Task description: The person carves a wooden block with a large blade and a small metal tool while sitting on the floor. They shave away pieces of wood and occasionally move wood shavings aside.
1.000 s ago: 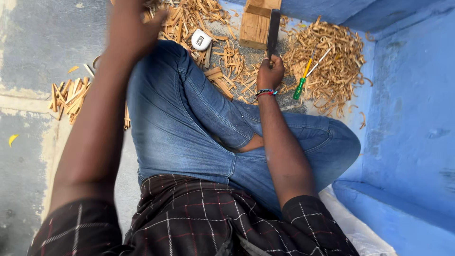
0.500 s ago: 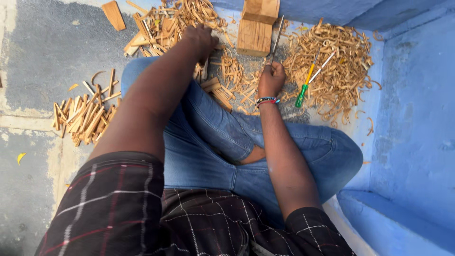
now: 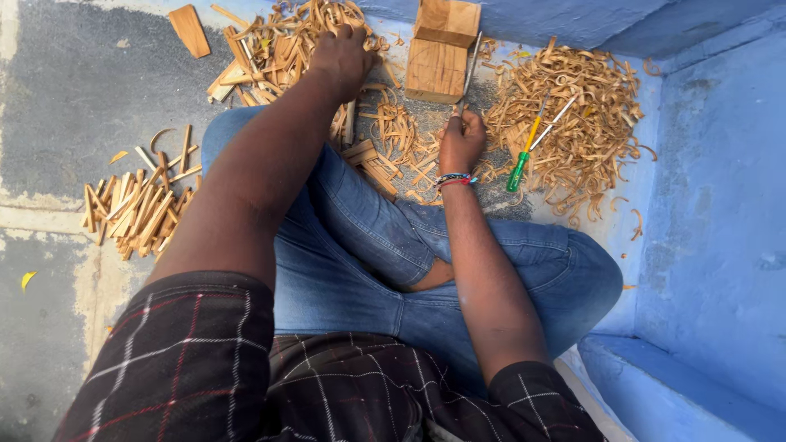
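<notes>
Wooden strips and curled shavings cover a grey floor, seen from the head camera looking down over crossed legs in blue jeans. The left hand reaches forward, its fingers curled down into a pile of wood strips. The right hand, wearing a beaded bracelet, is clenched around the handle of a blade that rises from the fingers against a wooden block. Just right of those fingers lies a green-handled screwdriver on shavings.
</notes>
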